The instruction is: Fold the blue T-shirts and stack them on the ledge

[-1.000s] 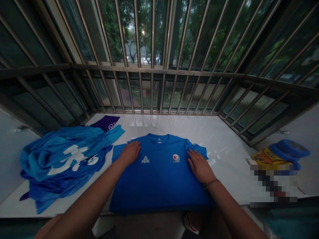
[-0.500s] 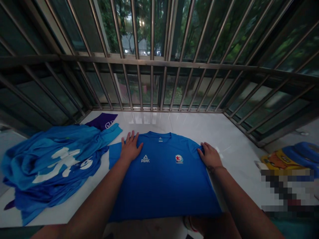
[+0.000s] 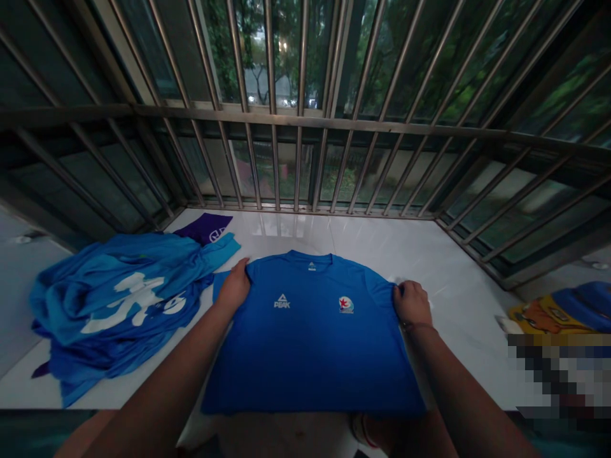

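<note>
A blue T-shirt lies spread front side up before me, its collar pointing away. It carries a white PEAK logo on the left and a round badge with a red star on the right. My left hand is closed on the shirt at its left shoulder, by the sleeve. At the right sleeve my right hand is closed too, with the cloth pinched in its curled fingers. The shirt's lower hem hangs at the near edge of the white surface.
To the left, blue shirts with white print lie in a loose heap on the white ledge. A purple cloth pokes out behind them. Metal window bars rise at the back. A yellow and blue item stands at the right.
My left hand was flat with fingers spread; it has moved left and now grips the shirt's shoulder. The right hand's fingers have curled in on the right sleeve. The view has shifted slightly.
</note>
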Action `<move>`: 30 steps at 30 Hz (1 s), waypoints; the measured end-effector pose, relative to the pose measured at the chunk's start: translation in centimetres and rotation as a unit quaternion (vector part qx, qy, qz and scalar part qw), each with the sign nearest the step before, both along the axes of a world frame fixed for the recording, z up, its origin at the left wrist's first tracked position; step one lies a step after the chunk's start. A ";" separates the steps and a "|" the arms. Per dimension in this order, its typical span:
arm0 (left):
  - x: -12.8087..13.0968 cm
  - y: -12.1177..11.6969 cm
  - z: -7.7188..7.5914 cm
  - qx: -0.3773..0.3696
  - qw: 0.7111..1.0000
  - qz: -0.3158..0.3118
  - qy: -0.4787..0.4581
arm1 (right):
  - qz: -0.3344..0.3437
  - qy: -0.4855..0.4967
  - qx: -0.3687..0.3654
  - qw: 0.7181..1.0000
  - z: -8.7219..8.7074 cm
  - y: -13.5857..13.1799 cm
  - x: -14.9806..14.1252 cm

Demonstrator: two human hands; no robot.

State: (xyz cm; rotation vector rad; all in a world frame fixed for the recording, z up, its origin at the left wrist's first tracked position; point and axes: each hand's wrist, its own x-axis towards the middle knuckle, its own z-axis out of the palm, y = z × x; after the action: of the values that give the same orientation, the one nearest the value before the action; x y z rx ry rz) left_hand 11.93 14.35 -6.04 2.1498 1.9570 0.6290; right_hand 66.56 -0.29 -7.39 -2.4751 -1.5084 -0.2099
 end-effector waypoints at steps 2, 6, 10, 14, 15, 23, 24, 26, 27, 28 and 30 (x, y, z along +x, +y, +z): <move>-1.5 -0.6 0.2 -0.003 0.999 -0.009 0.031 | -0.006 0.005 0.002 1.000 0.0 0.1 0.1; -2.9 -0.8 0.6 -0.024 0.992 0.021 0.118 | -0.013 0.015 0.002 1.000 -0.1 0.2 0.2; -2.4 0.5 1.3 -0.020 0.990 0.044 0.130 | -0.043 0.025 0.006 0.999 -0.1 0.2 0.4; -2.6 0.2 3.4 0.004 0.991 0.038 0.127 | -0.077 0.041 0.016 0.996 -0.1 0.0 0.4; -2.8 -0.7 3.9 0.016 0.991 0.037 0.126 | -0.080 0.046 0.019 0.996 -0.2 0.0 0.4; -5.3 -16.3 0.6 0.020 0.994 -0.109 0.018 | -0.042 0.085 0.062 0.994 0.3 0.3 1.0; -5.6 -17.8 -0.4 0.025 0.992 -0.121 0.014 | -0.029 0.089 0.070 0.993 0.6 -0.2 1.2; -6.4 -19.8 -1.8 0.036 0.991 -0.132 0.013 | -0.011 0.092 0.085 0.992 1.3 -2.0 1.2; -6.7 -20.3 -2.3 0.035 0.990 -0.138 0.012 | -0.004 0.093 0.090 0.992 1.5 -3.4 0.9; -7.1 -20.5 -2.7 0.031 0.989 -0.143 0.011 | 0.006 0.094 0.094 0.991 1.6 -5.3 0.5; -7.5 -20.3 -2.9 0.025 0.989 -0.145 0.003 | 0.036 0.094 0.098 0.990 1.1 -9.9 -0.9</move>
State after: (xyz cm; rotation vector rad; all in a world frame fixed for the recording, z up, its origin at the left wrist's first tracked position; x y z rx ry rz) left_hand 4.46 -5.93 -8.95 2.4052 1.5987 0.6255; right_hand 65.67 -10.15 -6.26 -2.2170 -1.4225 -0.1015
